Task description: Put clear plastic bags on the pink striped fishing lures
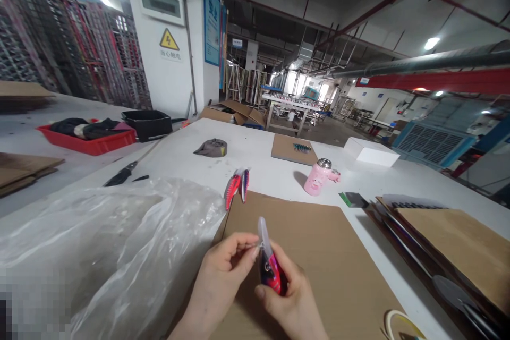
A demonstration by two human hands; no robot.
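My hands are low in the view, above a brown cardboard sheet (pixel 319 271) on a white table (pixel 255 156). Between them is a red and dark crankbait fishing lure (pixel 271 271) with a clear plastic lip (pixel 264 236). My right hand (pixel 289 303) wraps its body, while my left hand (pixel 221 276) pinches the front end near the lip with finger and thumb. Two similar red lures (pixel 238 187) lie together at the sheet's far edge. A crumpled clear plastic bag (pixel 111 255) spreads beside my left hand.
A pink bottle (pixel 320 178), a grey cap (pixel 211 147), a white box (pixel 370 151) and a small card of lures (pixel 292 149) stand on the table. A black knife (pixel 121 174) lies near its left edge. Stacked cardboard sheets (pixel 450 244) fill the right side.
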